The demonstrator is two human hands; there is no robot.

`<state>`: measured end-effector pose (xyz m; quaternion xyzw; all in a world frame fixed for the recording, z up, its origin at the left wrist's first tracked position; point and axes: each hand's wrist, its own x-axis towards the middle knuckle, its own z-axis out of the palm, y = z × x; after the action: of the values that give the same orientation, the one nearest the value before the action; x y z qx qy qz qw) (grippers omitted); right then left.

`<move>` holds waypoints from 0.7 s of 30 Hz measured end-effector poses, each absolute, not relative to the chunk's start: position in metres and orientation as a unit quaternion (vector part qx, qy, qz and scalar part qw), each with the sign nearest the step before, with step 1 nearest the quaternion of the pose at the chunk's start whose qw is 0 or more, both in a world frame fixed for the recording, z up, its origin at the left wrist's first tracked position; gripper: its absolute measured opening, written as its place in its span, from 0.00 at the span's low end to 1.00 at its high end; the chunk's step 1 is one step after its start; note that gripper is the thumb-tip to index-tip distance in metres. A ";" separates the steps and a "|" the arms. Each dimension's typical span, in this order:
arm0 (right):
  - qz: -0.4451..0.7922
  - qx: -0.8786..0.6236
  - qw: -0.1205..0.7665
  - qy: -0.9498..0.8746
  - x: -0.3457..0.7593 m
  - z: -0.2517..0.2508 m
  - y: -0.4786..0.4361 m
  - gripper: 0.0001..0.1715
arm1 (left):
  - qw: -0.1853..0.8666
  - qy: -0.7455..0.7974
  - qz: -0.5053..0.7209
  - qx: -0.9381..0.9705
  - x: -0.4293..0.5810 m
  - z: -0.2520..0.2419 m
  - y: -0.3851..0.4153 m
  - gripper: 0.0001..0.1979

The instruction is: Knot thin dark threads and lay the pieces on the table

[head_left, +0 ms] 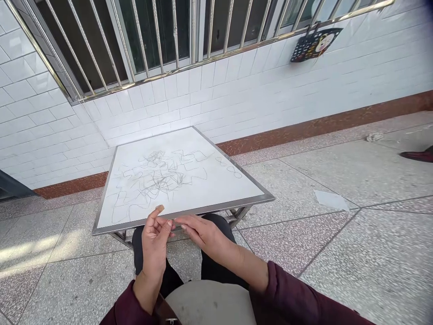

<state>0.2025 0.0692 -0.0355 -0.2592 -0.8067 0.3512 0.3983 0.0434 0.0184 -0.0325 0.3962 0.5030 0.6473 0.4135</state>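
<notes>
Just over the near edge of the white table (189, 194), my left hand (154, 241) has thumb and a finger pinched together. A tan wrap or patch (160, 208) covers the tip of its raised finger. My right hand (206, 234) meets it at the fingertips, its fingers pressed together. Anything between the fingertips is too small to make out. Beyond my hands, many thin, dark, bent strands (162, 178) lie tangled across the tabletop; whether they are wires or threads I cannot tell. Several small loops (234, 171) show near the table's right side.
Behind the table stands a white tiled wall (162, 108) with metal window bars (135, 36). A dark patterned bag (314, 45) hangs from the bars. On the speckled floor lie a pale sheet (330, 200) and a whitish bundle (375, 136). A dark shoe (419, 155) shows at far right.
</notes>
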 end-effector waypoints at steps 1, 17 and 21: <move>0.392 -0.265 0.396 -0.787 0.203 -0.035 0.067 0.14 | 0.365 0.520 0.644 0.426 0.040 -0.032 0.017 0.21; 0.795 -0.181 0.284 -0.505 0.217 -0.043 0.064 0.15 | 0.446 0.454 0.532 0.558 0.029 -0.037 -0.001 0.20; 0.723 -0.190 0.280 -0.602 0.219 -0.039 0.071 0.15 | 0.543 0.428 0.536 0.485 0.029 -0.034 0.000 0.23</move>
<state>0.2191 0.0713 -0.0392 -0.1905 -0.6024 0.7226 0.2805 0.0295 0.0004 -0.0340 0.4849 0.4277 0.5357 0.5431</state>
